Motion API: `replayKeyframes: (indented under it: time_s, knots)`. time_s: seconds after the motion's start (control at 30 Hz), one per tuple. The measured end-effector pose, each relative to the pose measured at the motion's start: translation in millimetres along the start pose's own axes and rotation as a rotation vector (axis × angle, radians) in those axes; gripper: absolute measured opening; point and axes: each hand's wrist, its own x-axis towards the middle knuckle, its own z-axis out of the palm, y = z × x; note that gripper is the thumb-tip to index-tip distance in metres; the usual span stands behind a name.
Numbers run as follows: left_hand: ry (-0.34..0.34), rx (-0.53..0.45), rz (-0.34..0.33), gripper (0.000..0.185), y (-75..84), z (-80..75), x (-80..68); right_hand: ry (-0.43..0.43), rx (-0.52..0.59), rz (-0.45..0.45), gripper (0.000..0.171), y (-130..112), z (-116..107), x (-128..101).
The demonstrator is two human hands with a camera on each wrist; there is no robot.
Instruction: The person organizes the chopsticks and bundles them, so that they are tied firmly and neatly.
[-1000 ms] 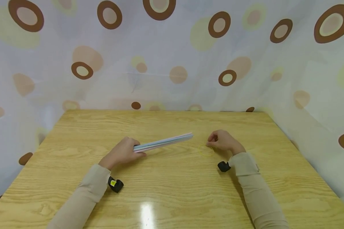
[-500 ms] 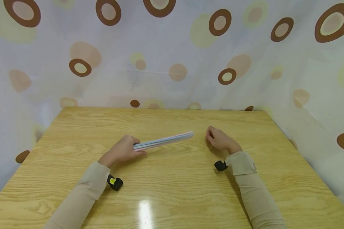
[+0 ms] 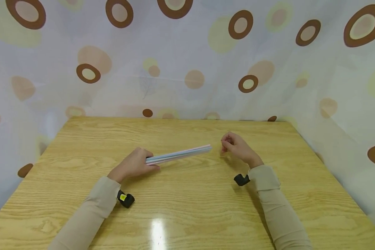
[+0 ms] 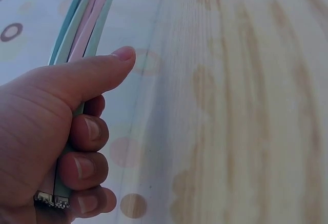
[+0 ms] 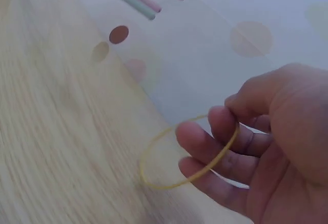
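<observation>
My left hand grips a bundle of long slim pastel sticks near one end, and their free ends point right and slightly up. In the left wrist view the sticks are mint, teal and pink, with silvery, sparkling ends showing below the palm. Between thumb and index finger my right hand pinches a yellow rubber band. The band hangs as a loose loop across the other fingers, apart from the bundle. In the head view the right hand is just beyond the bundle's free ends.
Both hands are over a light wood-grain table. A white curtain-like sheet with brown and beige ovals rises behind the table and along both sides. Small black wrist cameras are strapped at each sleeve cuff.
My right hand has moved slightly away from me and to the left, turning, with the rubber band still pinched. The left hand and the bundle stay nearly still.
</observation>
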Motion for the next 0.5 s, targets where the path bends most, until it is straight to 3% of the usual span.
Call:
replayKeyframes:
  time_s: [0.27,0.5]
  knots:
    - [0.006,0.005,0.0,0.029,-1.1,0.8,1.1,-0.02,0.179,0.013,0.024,-10.1,-0.8,-1.4]
    - [0.016,0.029,0.006,0.031,-1.2,2.1,4.5,-0.02,0.178,-0.038,0.01,-17.9,-2.2,-1.6]
